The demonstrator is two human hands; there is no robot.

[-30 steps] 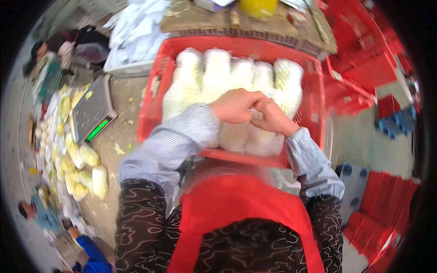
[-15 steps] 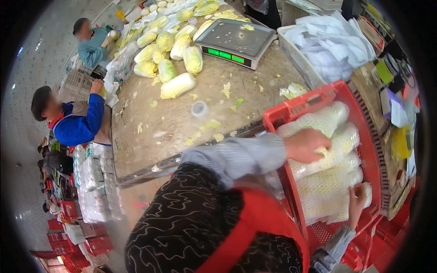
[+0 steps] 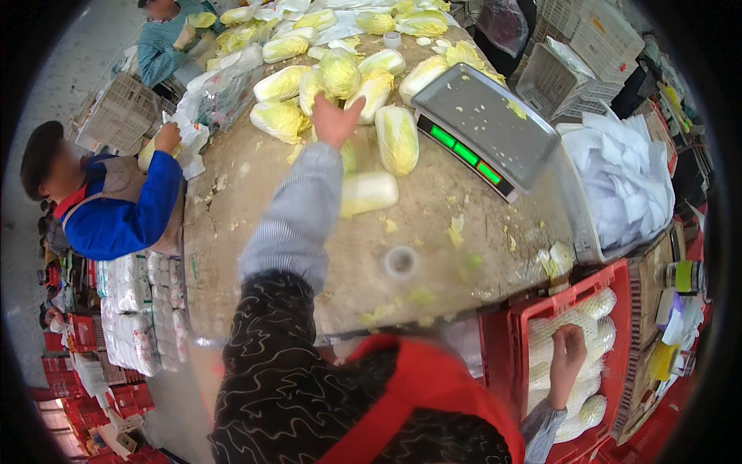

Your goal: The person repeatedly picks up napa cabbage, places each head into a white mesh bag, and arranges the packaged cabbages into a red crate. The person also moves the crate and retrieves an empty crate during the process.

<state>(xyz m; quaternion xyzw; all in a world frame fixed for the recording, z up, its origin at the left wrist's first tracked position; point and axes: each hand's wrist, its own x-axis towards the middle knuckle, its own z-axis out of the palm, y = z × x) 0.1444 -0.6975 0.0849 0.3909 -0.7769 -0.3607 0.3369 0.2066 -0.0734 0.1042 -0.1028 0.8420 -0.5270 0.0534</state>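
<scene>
My left hand (image 3: 338, 122) stretches over the table to a group of pale yellow-green napa cabbages (image 3: 340, 74). Its fingers and thumb are spread, with nothing held; the palm hides part of the cabbages beneath. Close to it lie a cabbage (image 3: 397, 141) on the right and one with a broad white base (image 3: 369, 193) on the near side. Over the red crate (image 3: 519, 363), my right hand (image 3: 568, 357) has its fingers curled against the thumb; anything between them is too small to make out. Below it, several cabbages in white foam netting (image 3: 589, 387) fill the crate.
A digital scale (image 3: 487, 124) with green displays stands right of the cabbages. Beyond it is a bin of white foam sleeves (image 3: 618, 174). A roll of clear tape (image 3: 400, 263) and leaf scraps lie on the table (image 3: 255, 232). A co-worker in blue (image 3: 127, 209) works at the left edge.
My left hand has moved from the netted cabbages in the crate to the loose ones on the table. My right hand stays over the crate. The whole view has shifted.
</scene>
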